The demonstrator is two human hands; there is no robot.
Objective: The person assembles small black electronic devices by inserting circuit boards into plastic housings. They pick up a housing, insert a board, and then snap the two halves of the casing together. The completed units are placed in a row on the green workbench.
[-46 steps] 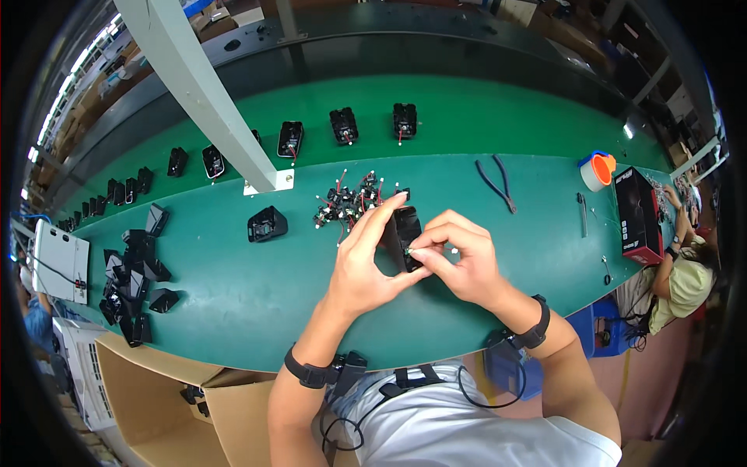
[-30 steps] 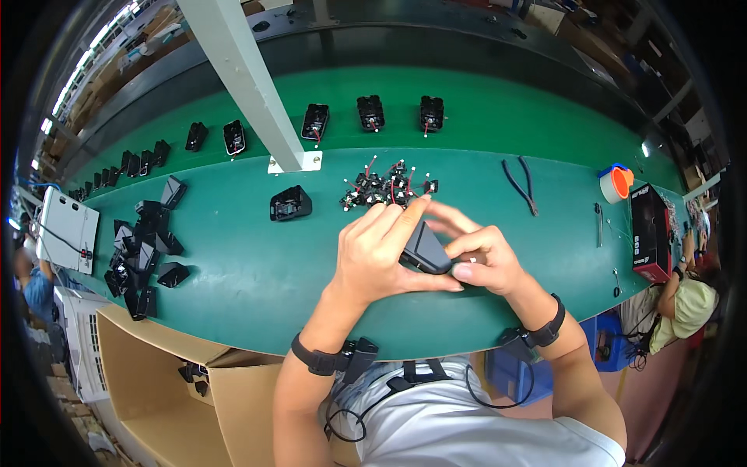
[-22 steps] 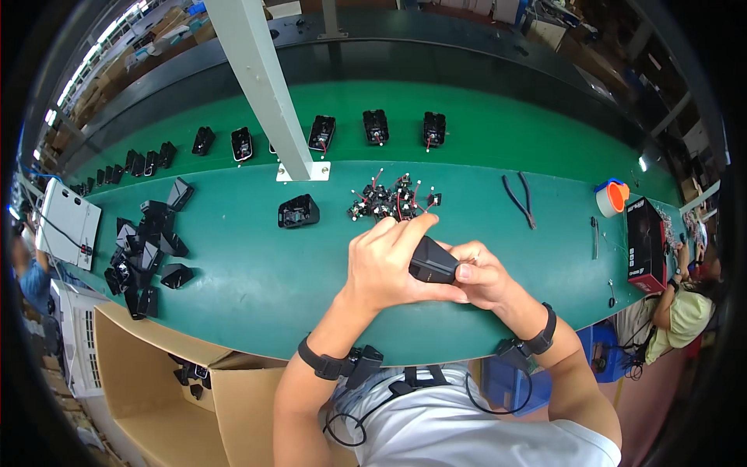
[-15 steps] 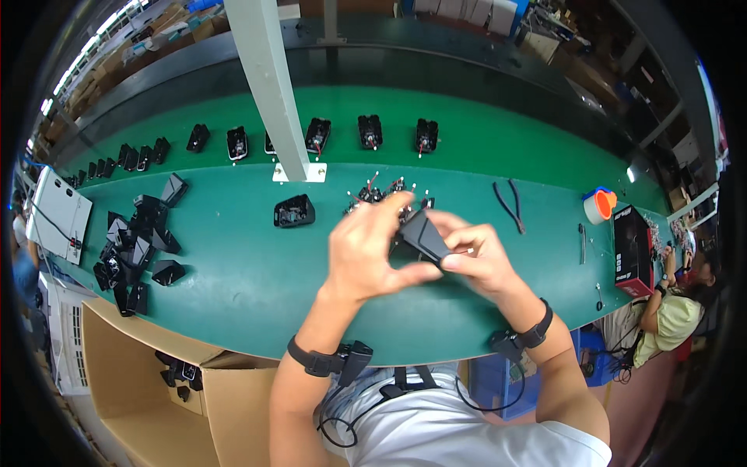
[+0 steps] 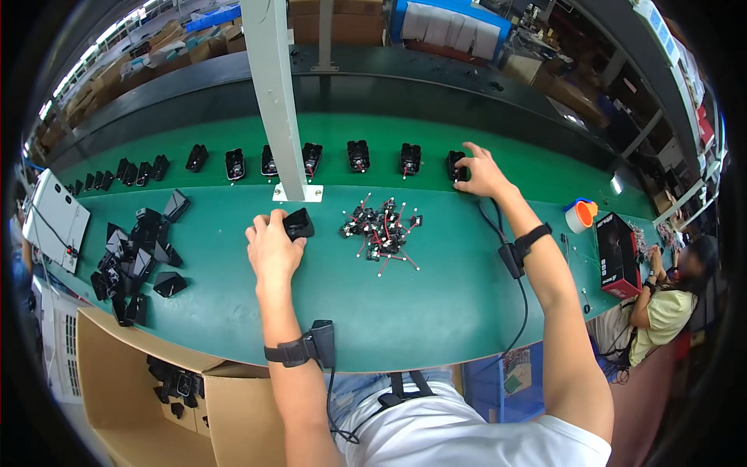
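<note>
The right hand (image 5: 485, 176) has swung out, seemingly placing the far housing (image 5: 454, 164), finger grip unclear; left hand (image 5: 275, 249) clamps the near housing (image 5: 300, 224), likely needing lifting.

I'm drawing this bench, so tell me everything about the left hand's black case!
The black case is angular and plastic-looking. The left hand grips its left end, thumb on the near side, hiding part. It's over the green table, near the grey post, left of the wired parts. I can't tell whether it touches the table.
</note>
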